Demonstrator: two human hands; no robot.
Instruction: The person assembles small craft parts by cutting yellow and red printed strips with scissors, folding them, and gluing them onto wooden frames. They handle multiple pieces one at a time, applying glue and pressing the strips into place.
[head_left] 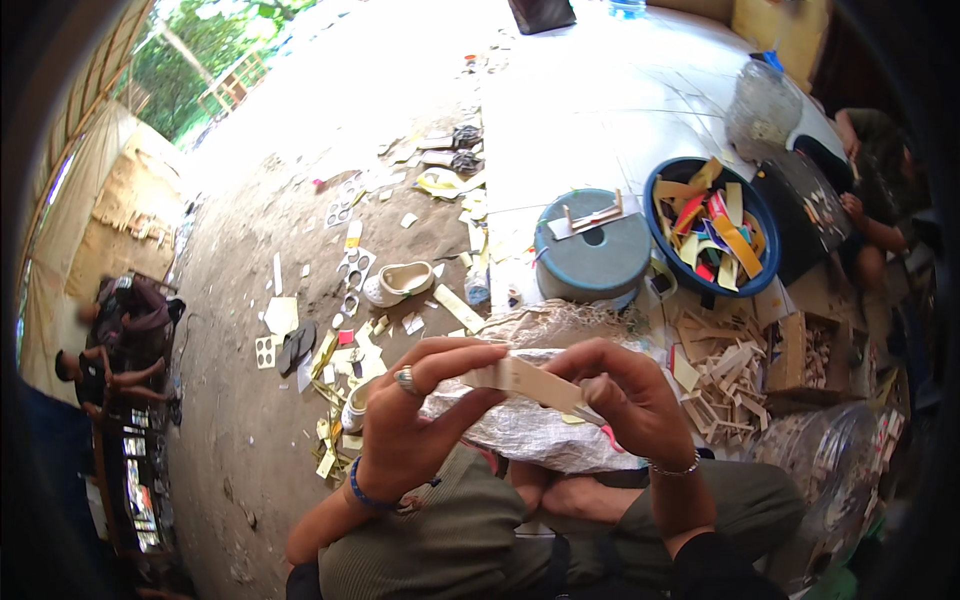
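Note:
Between my two hands, above my lap, is a small pale wooden piece [540, 384] with a flat strip-like face, tilted down to the right. My left hand [415, 405] pinches its left end between thumb and fingers; a ring is on one finger. My right hand [630, 400] grips its right end, with the fingers curled over. A thin grey and pink object [609, 436] shows beneath the right fingers; its kind is mostly hidden. Under the hands, a white woven sack [570, 445] lies across the floor in front of my crossed legs.
A round grey-blue stool [590, 262] bears small wooden pieces. Right of it stands a blue tub [655, 225] of coloured offcuts, then a wooden piece pile [725, 385] and a cardboard box [800, 345]. Shoes [398, 284] and scraps litter the dirt at left. Other people sit at both sides.

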